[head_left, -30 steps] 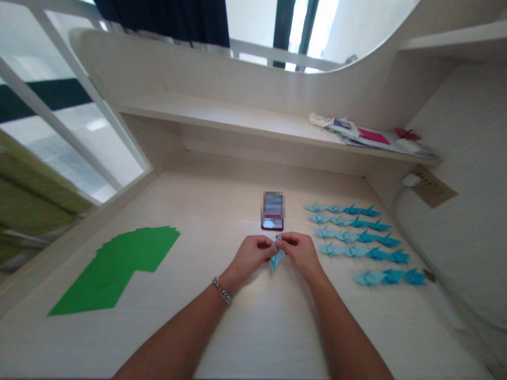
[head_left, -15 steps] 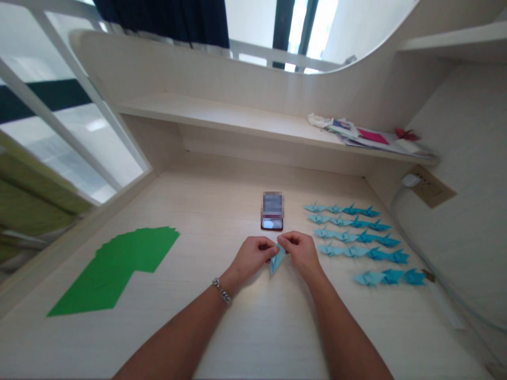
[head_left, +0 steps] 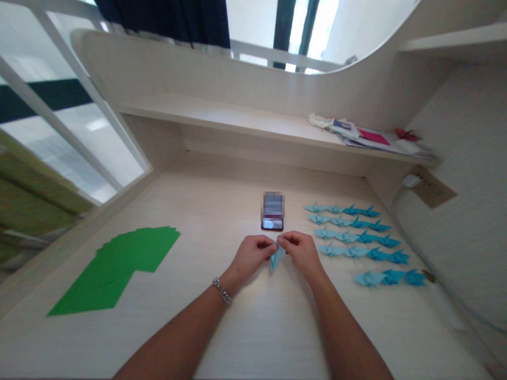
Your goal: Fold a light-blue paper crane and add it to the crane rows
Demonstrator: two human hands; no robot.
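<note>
A light-blue piece of folded origami paper (head_left: 277, 257) hangs point-down between my two hands, low over the desk. My left hand (head_left: 256, 250) pinches its upper left side between thumb and fingers. At its top right, the thumb and index finger of my right hand (head_left: 301, 248) are closed on the paper. My fingertips hide its upper part. Just beyond my hands lies a phone (head_left: 272, 224), its screen partly blurred out. To the right, several folded blue paper cranes (head_left: 350, 236) stand in rows, some pale and some deeper blue.
Fanned green paper sheets (head_left: 114, 266) lie on the desk (head_left: 206, 206) at left. A raised shelf (head_left: 222, 124) runs along the back, with papers (head_left: 372, 137) at its right end. A cable (head_left: 415, 253) runs from a wall socket (head_left: 431, 187) along the right side.
The folded paper has turned slightly in my fingers and its lower tip sits a little higher. Both hands keep nearly the same place and grip.
</note>
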